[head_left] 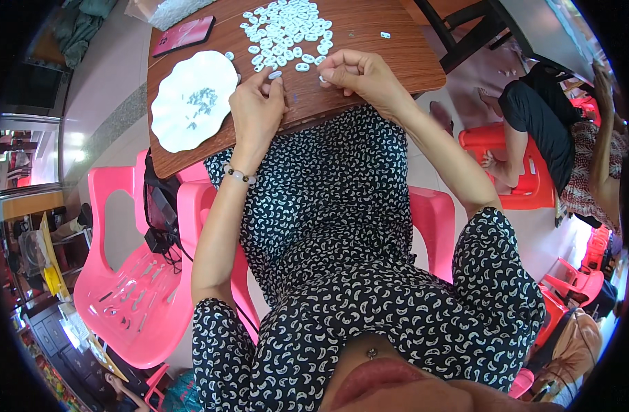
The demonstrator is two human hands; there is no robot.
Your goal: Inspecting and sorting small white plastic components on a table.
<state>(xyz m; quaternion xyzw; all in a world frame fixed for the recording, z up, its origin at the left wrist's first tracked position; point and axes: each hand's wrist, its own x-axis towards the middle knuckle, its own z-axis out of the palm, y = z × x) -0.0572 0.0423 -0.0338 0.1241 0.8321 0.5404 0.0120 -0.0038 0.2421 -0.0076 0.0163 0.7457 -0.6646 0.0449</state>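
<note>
Between the thumb and finger of my left hand [256,113] is a small white oval piece [275,75] with dark marks. My right hand [362,75] is closed in a pinch, with a bit of a small white piece [322,79] showing at its fingertips; most of it is hidden. Just beyond both hands, a heap of similar white oval pieces [287,31] spreads over the brown wooden table [369,51]. Left of my left hand lies a white plate with a wavy rim [166,130], bearing many tiny grey slivers [203,99].
A flat pink rectangular item [184,36] lies beyond the plate. One stray white piece [385,35] sits toward the table's right side. Pink plastic chairs [132,295] stand at my left. To the right, a person sits by a red stool [534,185].
</note>
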